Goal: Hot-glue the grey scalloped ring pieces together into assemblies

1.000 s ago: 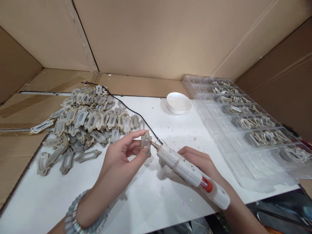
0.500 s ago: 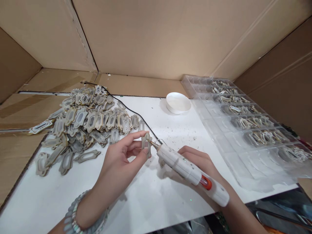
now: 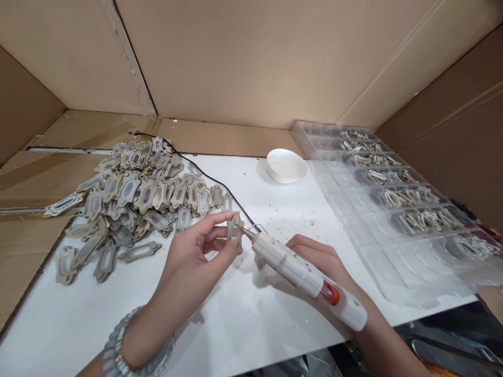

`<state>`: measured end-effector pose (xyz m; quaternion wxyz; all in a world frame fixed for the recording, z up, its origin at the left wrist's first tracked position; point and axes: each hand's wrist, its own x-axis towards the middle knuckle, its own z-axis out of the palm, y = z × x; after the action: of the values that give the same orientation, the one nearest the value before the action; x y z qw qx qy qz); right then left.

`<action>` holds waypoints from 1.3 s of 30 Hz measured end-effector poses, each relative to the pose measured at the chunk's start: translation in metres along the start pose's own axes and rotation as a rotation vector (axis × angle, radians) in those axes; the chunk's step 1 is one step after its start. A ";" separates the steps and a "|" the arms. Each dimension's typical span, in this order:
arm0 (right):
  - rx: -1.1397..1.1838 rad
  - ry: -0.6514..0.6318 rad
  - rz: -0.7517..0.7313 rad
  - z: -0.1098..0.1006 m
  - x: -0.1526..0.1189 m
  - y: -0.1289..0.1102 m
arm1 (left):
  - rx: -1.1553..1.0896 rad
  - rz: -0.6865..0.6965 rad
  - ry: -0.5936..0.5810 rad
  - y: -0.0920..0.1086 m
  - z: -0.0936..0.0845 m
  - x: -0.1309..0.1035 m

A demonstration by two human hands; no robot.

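Between thumb and index finger, my left hand (image 3: 200,248) pinches a small grey frame-shaped piece (image 3: 234,230) upright. My right hand (image 3: 318,262) is wrapped round a white pen-like tool (image 3: 291,264) with an orange-red part near its rear. The tool's metal tip touches or nearly touches the right side of the held piece; which, I cannot tell. Another small piece (image 3: 260,260) shows just beneath the front of the tool. Left of my hands lies a large pile of similar grey pieces (image 3: 145,193), a few with white patterned faces.
A white bowl (image 3: 286,166) stands behind my hands. On the right a clear compartment tray (image 3: 353,209) holds rows of pieces. A black cable (image 3: 208,176) runs from the back left to the tool. Cardboard walls (image 3: 236,63) surround the white board (image 3: 129,314).
Almost nothing differs. The whole view has shifted very slightly, and both hands keep their hold on the piece and the tool.
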<state>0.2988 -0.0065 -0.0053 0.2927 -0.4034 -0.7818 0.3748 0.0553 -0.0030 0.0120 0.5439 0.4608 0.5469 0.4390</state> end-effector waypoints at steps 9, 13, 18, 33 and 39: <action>0.012 0.007 -0.014 0.000 0.001 0.000 | 0.006 0.003 -0.002 -0.001 0.002 0.002; 0.016 0.006 -0.012 0.000 0.000 0.000 | -0.001 0.004 0.000 0.000 0.001 0.002; 0.011 0.001 -0.003 0.000 -0.001 0.003 | -0.002 0.001 0.005 0.000 0.001 0.001; 0.017 0.013 -0.029 0.000 0.002 0.001 | 0.112 0.093 0.020 0.000 -0.001 0.001; -0.004 0.032 -0.054 -0.002 0.004 -0.002 | 0.379 0.338 0.104 -0.002 0.000 0.000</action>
<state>0.2975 -0.0034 -0.0015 0.3144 -0.3889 -0.7883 0.3585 0.0549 -0.0037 0.0101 0.3379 0.6162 0.5618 0.4365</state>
